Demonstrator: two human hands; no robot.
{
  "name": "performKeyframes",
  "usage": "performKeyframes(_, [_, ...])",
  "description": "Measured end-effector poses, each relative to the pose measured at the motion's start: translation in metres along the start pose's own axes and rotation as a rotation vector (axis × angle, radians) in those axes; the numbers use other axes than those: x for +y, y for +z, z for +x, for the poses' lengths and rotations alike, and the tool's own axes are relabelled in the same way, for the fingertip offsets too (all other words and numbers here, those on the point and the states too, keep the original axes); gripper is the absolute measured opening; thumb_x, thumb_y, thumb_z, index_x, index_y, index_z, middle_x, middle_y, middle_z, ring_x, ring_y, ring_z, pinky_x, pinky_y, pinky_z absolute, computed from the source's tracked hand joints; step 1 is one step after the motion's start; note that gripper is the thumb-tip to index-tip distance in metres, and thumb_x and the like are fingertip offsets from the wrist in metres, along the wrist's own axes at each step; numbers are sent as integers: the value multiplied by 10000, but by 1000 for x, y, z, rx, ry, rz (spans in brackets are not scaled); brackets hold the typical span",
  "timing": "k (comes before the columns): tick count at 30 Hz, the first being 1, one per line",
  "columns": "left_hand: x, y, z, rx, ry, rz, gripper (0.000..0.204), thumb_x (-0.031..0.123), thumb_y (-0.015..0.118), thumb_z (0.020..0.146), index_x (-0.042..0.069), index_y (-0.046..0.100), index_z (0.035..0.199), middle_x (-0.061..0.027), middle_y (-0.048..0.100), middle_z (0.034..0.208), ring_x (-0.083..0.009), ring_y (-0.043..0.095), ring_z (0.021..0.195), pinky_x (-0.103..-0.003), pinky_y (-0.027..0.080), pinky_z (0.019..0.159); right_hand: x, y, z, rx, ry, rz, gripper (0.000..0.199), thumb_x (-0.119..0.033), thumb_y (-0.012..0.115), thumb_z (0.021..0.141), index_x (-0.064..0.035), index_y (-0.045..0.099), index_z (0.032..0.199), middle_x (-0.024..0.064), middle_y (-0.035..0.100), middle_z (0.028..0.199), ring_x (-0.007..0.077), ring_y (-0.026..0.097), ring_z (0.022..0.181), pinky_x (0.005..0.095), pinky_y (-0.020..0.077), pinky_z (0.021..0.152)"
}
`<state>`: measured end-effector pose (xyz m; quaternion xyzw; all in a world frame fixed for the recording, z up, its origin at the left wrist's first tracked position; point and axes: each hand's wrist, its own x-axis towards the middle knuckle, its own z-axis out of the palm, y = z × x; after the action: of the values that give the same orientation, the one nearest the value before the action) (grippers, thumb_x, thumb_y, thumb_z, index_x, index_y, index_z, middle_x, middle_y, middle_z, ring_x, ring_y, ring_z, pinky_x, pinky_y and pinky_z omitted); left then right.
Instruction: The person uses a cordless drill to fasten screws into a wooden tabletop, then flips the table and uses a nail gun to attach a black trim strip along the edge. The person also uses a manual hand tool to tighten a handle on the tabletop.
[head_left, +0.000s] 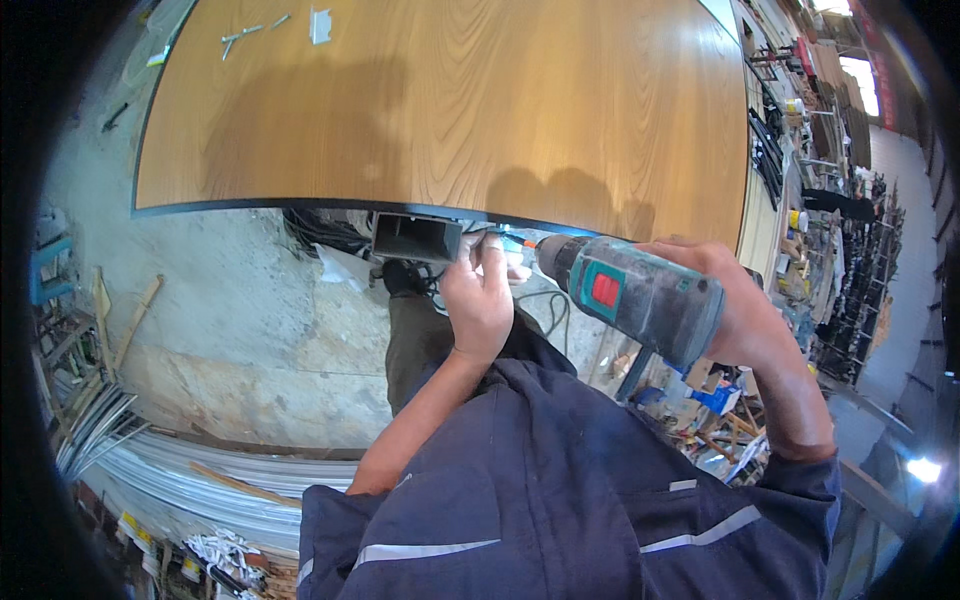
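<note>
You've got the cordless drill (640,295) up in your right hand (745,310), fingers wrapped tight round its grip, the nose pointing left toward the edge of the wooden panel (450,100). Your left hand (480,300) is closed on the end of the grey rectangular metal tube (415,238), thumb and fingers pinching it against the panel's dark-edged near side. The tube sits just under that edge, its open mouth facing you, and it looks hollow and bare inside, though the far depth is in shadow.

By the look of it, you're at the fastening step: bit lined up, tube held in place, drive not yet confirmed. The bit's tip is hidden behind your left fingers, so I can't tell whether it's touching metal. The next move calls for a steady, square push, and keep those left fingertips out of the bit's line.

Far up on the panel lie a few screws (245,35) and a small white bracket (320,25), well apart from your hands.
</note>
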<state>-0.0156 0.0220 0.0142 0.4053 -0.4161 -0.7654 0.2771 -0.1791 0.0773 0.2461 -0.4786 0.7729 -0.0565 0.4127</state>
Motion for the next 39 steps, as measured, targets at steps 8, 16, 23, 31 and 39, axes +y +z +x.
performKeyframes(8, [10,-1,2,49,-177,-6,353,274,431,1104,-43,556,1011,-141,673,813,-207,695,685,-324,602,628,58,21,-51,161,-42,318,527,-152,782,676,18,672,1163,192,715,1042,324,711,943,387,535,880])
performKeyframes(16, [13,-7,-4,156,-53,219,363,307,487,1099,-21,619,1021,-60,661,787,-122,632,648,-270,528,593,135,77,-78,162,183,346,366,-100,786,739,16,679,1069,155,717,947,230,708,897,350,540,838])
performKeyframes(23, [14,5,-2,282,18,350,247,208,605,1042,-23,672,985,0,557,655,-68,497,527,-248,396,472,144,141,-5,-3,55,493,391,-140,777,755,4,674,1104,233,715,1034,413,692,988,446,551,861])
performKeyframes(31, [11,-11,0,236,22,470,276,172,642,1010,-88,707,1077,-92,727,931,-124,616,856,-286,509,783,102,174,57,-12,62,344,329,-150,740,760,45,675,1017,295,700,979,469,674,965,514,548,857])
performKeyframes(39, [18,-12,1,142,25,513,237,159,633,1009,-63,705,1044,-91,716,895,-123,603,811,-289,505,730,91,170,54,42,131,248,341,-146,721,759,3,681,1063,293,698,976,469,676,949,519,554,841])
